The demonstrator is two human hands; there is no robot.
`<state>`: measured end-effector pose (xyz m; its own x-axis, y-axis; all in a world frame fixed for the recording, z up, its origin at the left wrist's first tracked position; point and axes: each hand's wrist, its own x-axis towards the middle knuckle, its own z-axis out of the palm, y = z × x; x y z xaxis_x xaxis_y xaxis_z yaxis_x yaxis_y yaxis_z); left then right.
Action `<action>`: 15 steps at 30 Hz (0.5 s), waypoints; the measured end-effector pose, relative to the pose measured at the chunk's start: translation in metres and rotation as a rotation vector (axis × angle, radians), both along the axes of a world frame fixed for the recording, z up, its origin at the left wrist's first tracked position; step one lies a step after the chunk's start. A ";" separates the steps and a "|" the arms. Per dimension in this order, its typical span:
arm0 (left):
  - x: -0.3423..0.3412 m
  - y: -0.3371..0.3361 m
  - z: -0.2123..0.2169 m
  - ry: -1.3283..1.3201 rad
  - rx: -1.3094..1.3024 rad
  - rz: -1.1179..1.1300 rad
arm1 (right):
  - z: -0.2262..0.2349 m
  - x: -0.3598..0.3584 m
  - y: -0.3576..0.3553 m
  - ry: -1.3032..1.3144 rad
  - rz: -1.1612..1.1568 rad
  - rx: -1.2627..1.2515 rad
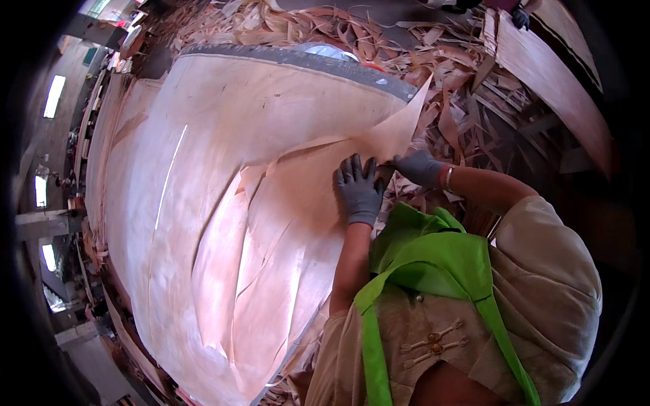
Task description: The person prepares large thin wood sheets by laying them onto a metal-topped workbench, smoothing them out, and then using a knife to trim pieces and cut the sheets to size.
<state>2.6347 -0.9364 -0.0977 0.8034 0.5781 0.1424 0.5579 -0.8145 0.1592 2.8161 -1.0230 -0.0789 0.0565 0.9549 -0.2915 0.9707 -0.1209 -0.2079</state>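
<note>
My left hand, in a grey glove with dark fingertips, lies flat with fingers spread on a thin wood veneer sheet. Just to its right, my right hand, also gloved, is closed at the table's right edge beside the veneer. What its fingers hold is hidden. A pointed veneer strip rises beyond both hands and sticks out past the edge. Split, overlapping veneer pieces lie loosely to the left of my left hand, over a broad pale veneer sheet covering the table.
A dark edge borders the table's far side. Heaps of veneer scraps cover the floor beyond and to the right. At the far right a long veneer stack lies near another person's gloved hand. More sheets stand along the left.
</note>
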 end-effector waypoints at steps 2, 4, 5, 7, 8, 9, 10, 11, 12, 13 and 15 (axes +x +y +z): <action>-0.003 0.001 0.000 -0.020 0.014 0.002 | -0.010 0.004 -0.003 -0.023 0.039 0.031; -0.009 0.000 -0.001 -0.005 0.015 0.016 | -0.015 0.002 -0.007 -0.047 0.088 0.091; -0.009 0.001 0.001 0.000 0.019 0.018 | -0.014 0.005 -0.007 -0.061 0.109 0.125; -0.007 0.002 0.005 -0.014 0.039 0.019 | -0.015 0.023 -0.015 -0.116 0.132 0.094; -0.004 0.002 0.006 -0.018 0.043 0.016 | -0.014 0.032 -0.018 -0.143 0.135 0.073; -0.001 -0.004 0.005 -0.029 0.032 0.008 | -0.018 0.041 -0.021 -0.121 0.155 0.108; 0.001 -0.003 0.005 -0.041 0.044 0.009 | -0.022 0.051 -0.020 -0.099 0.173 0.144; -0.002 -0.002 0.002 -0.049 0.040 0.010 | -0.027 0.056 -0.027 -0.072 0.189 0.164; -0.007 0.000 -0.001 -0.062 0.045 0.022 | -0.025 0.054 -0.027 -0.106 0.199 0.139; -0.004 -0.003 0.000 -0.038 0.048 0.030 | -0.016 0.053 -0.023 -0.148 0.204 0.112; -0.002 -0.003 0.007 0.027 0.081 0.032 | -0.019 0.073 -0.044 -0.200 0.143 0.037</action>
